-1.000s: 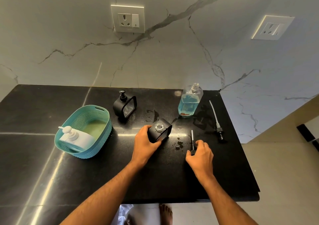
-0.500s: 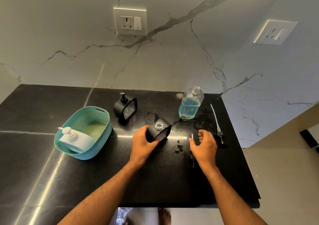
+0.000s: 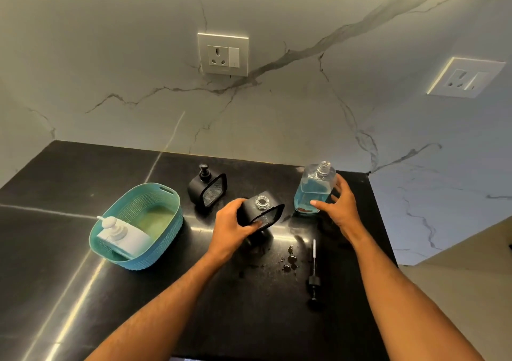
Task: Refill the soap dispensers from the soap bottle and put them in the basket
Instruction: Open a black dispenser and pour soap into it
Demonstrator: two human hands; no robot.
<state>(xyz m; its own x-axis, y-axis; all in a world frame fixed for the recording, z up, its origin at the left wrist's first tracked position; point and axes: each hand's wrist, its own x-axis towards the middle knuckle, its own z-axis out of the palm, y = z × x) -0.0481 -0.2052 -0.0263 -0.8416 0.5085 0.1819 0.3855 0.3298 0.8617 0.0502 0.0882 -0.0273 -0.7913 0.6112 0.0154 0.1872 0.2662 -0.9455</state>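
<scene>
Left hand [image 3: 235, 229] grips open black dispenser [image 3: 261, 211], pump off, tilted, just right of the basket [image 3: 135, 222]. Right hand [image 3: 336, 204] spread, fingers touching the uncapped soap bottle [image 3: 314, 189] further right, upright. White dispenser [image 3: 122, 234] lies inside basket; second black dispenser [image 3: 207, 190] behind it; loose pump [image 3: 314, 272] right, nearer

My body, as seen from above: two forearms, bare from the elbow down, no sleeves in view. Left hand [image 3: 232, 229]: bare, no glove, ring or watch. Right hand [image 3: 336, 208]: likewise bare, wrist unadorned. Fine hair along both forearms. Nothing worn on either arm within the frame.
</scene>
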